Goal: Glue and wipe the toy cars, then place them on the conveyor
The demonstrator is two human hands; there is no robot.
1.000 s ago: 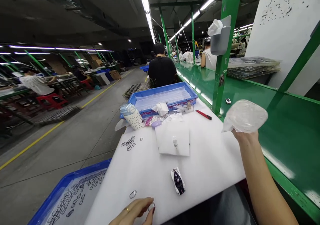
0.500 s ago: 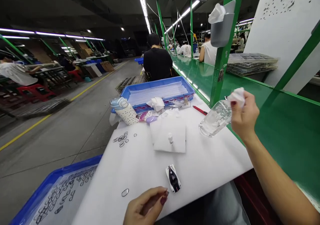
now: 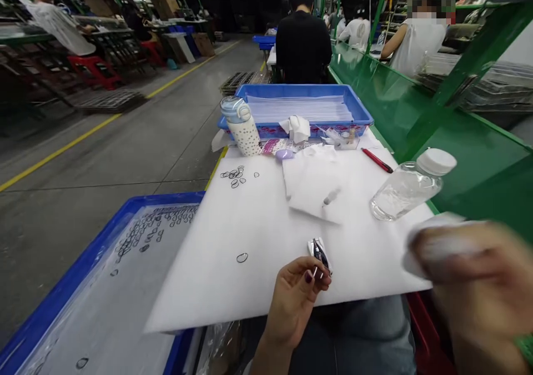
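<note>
Curling, the left hand's (image 3: 291, 303) fingers (image 3: 300, 265) partly hide the toy car (image 3: 318, 248).

Right hand (image 3: 483, 269): motion-blurred; individual fingers indistinct. Cloth (image 3: 437, 250) in its grip: blurred, outline unclear. Left hand (image 3: 291, 300): fingers cover the near part of the car (image 3: 316, 247); any item between the fingertips cannot be confirmed. Tray (image 3: 104, 233): cut off by the left and bottom edges (its near corner is out of view). Rings (image 3: 235, 174): overlapping, too small to count reliably. Person (image 3: 420, 42) at right: head pixelated.
</note>
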